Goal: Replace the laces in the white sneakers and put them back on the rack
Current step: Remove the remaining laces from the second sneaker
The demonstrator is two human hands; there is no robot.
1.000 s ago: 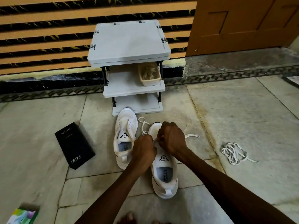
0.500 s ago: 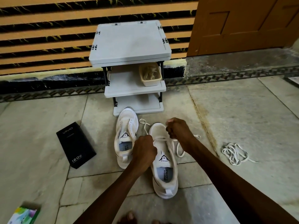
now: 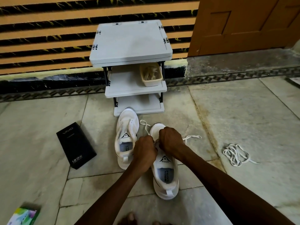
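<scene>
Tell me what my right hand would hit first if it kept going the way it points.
Likely the loose lace end just ahead, then the other sneaker beyond it; depth is unclear.

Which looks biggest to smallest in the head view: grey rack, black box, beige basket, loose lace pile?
1. grey rack
2. black box
3. beige basket and loose lace pile look alike; the basket sits farther away.

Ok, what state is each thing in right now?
Near sneaker: upright on floor, under both hands.
Lace: ends trailing either side.
Left hand: grips lace.
Right hand: grips lace.
Far sneaker: upright on floor, untouched.
Loose lace: heaped on floor.
Basket: on middle shelf, holds laces.
Black box: closed, lying flat.
</scene>
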